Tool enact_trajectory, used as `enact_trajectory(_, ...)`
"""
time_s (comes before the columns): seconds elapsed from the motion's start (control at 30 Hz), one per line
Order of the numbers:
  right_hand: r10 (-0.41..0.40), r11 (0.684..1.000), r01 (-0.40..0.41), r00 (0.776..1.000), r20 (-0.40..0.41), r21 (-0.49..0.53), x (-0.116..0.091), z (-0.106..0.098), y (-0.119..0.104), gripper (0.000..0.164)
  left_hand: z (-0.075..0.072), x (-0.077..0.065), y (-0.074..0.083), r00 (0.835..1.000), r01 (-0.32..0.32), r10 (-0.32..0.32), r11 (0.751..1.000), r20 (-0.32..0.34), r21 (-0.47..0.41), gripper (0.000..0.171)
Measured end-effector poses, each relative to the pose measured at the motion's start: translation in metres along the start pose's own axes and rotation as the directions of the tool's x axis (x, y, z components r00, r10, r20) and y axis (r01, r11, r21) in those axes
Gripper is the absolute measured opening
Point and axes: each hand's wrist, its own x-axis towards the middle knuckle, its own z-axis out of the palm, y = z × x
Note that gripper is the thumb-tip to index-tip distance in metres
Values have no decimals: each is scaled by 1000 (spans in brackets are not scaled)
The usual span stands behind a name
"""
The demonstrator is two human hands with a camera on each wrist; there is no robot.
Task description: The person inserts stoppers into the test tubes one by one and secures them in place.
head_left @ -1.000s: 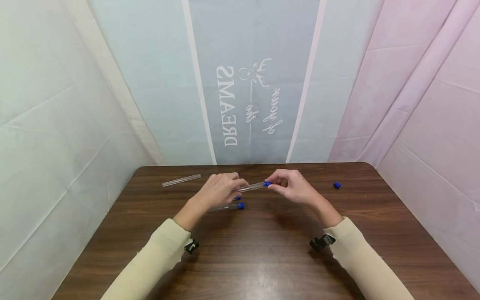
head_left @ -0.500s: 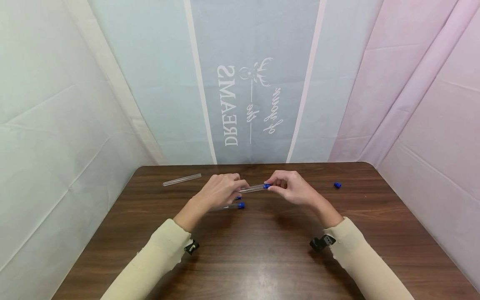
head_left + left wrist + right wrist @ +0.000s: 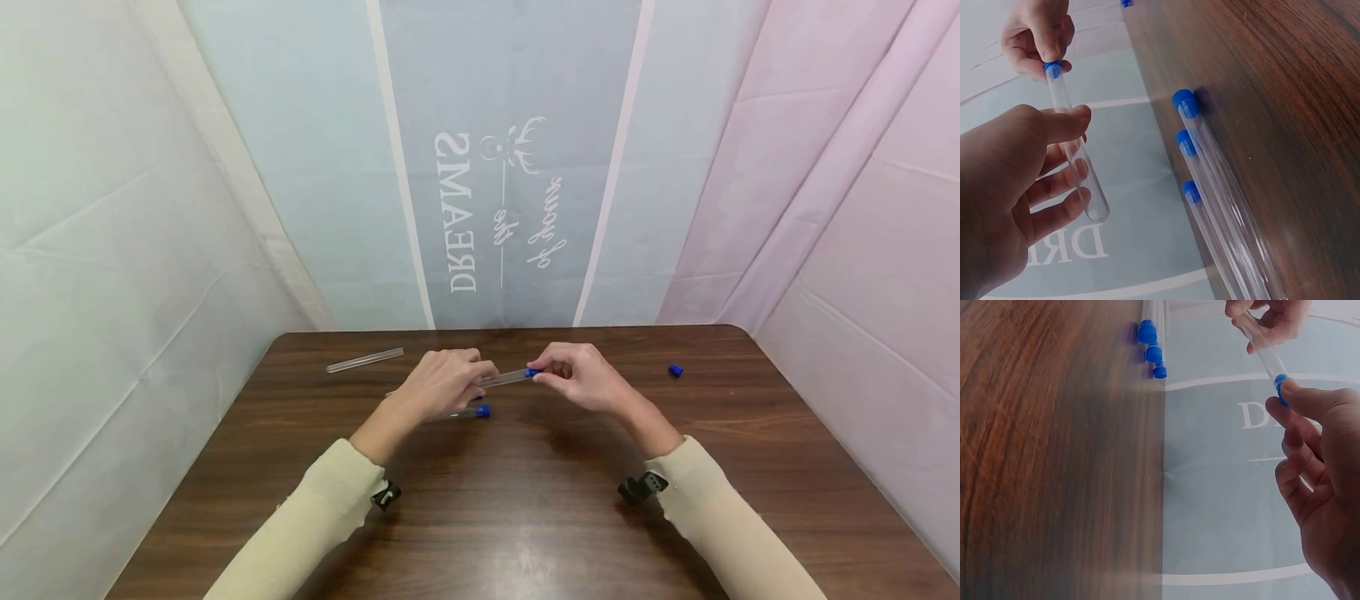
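Observation:
My left hand (image 3: 442, 382) grips a clear test tube (image 3: 1096, 203) between thumb and fingers, its rounded end slanting down in the left wrist view. At the tube's other end my right hand (image 3: 583, 377) pinches a blue stopper (image 3: 1281, 389) between thumb and index finger. The stopper sits in the tube's mouth. Both hands hold the tube above the far half of the table. Below lie three stoppered test tubes (image 3: 1225, 181), side by side with their blue ends aligned roughly together. In the head view the left hand and forearm hide much of them.
An unstoppered test tube (image 3: 365, 360) lies at the back left of the brown wooden table (image 3: 480, 517). One loose blue stopper (image 3: 676, 371) is at the back right. A printed fabric backdrop (image 3: 502, 75) rises behind the table's far edge.
The right hand and the stopper have shifted slightly toward the near side. The left hand keeps the tube nearly in place, and the things on the table stay where they were.

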Motion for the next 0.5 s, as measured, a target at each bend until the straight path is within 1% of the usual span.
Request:
enact_trajectory(0.2, -18, 1000, 18, 1000, 4, -26, 0, -3, 1, 16, 3, -1, -2, 1000, 22, -23, 998, -7, -59, 19)
enact_trajectory(0.37, 0, 999, 0, 1000, -1, -49, -2, -9, 4, 24, 5, -4, -8, 999, 39, -40, 997, -8, -68, 20)
enact_trajectory(0.43, -1, 998, 1, 1000, -12, -68, -2, -12, 4, 23, 5, -5, -10, 999, 42, -43, 997, -11, -64, 19)
enact_trajectory(0.5, -20, 995, 17, 1000, -23, -99, -3, -14, 7, 20, 4, -7, -11, 999, 42, -43, 997, -13, -63, 19)
